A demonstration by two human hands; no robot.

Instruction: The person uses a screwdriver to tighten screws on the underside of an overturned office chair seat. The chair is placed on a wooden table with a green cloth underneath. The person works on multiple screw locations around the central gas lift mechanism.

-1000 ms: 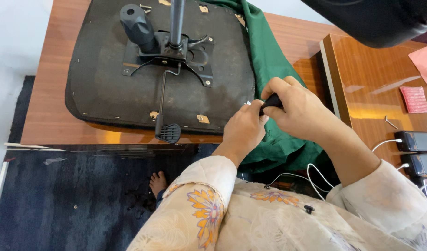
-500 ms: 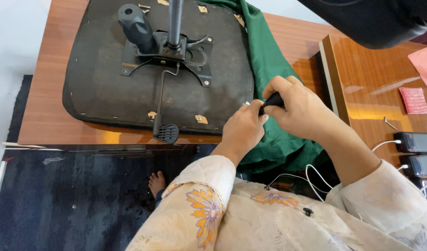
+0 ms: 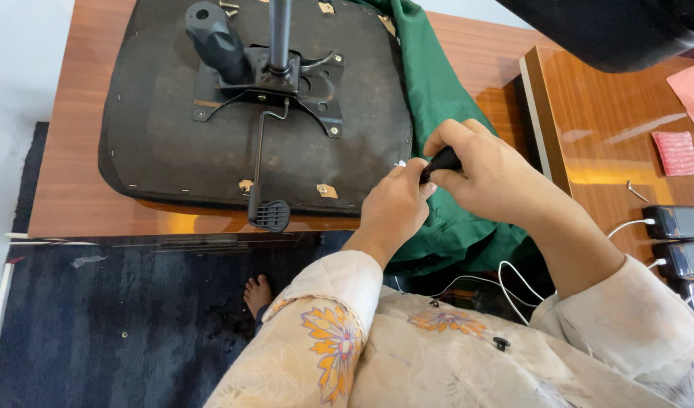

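Fingers of the right hand (image 3: 498,177) wrap a black tool handle (image 3: 442,160); the left hand (image 3: 396,208) pinches its tip just beside the seat base (image 3: 173,143) edge. Steady, square pressure suits best.

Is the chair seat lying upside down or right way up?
Upside down: the chair seat shows its black underside, with the metal mechanism and lever facing up.
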